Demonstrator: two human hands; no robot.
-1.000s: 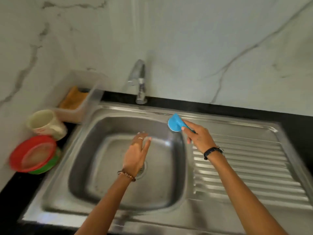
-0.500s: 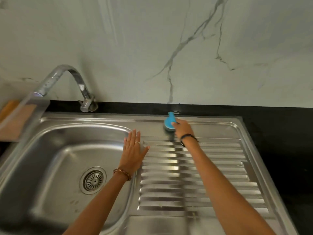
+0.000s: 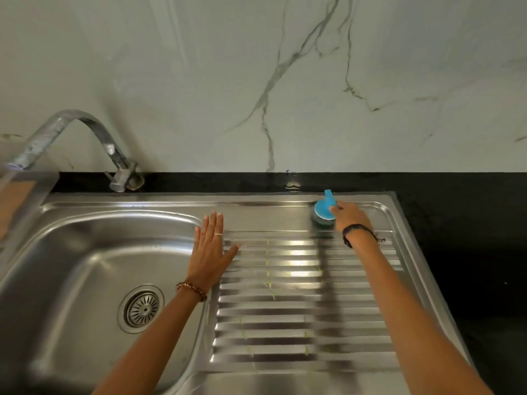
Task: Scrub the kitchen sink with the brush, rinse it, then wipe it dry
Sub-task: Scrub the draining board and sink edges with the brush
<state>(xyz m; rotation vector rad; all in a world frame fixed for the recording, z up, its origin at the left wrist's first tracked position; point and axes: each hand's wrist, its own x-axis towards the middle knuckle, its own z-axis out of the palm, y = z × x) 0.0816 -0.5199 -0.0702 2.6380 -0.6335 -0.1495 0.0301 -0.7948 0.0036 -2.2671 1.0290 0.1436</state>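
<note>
Scrub phase is judged as being under way. The brush point(image 3: 324, 210) is being gripped by the right hand point(image 3: 349, 216), fingers curled round its blue handle, bristle head being pressed onto the flat strip at the far right of the drainboard point(image 3: 285, 309), just short of the black counter point(image 3: 456, 223). The handle is being angled up and away toward the wall. The left hand point(image 3: 211, 252) is being rested flat, fingers straight and together, thumb spread, on the ridge between basin point(image 3: 85, 266) and drainboard, holding nothing. The unscrubbed ribs are lying nearer the body and leftward of the brush; the right hand is nearer
</note>
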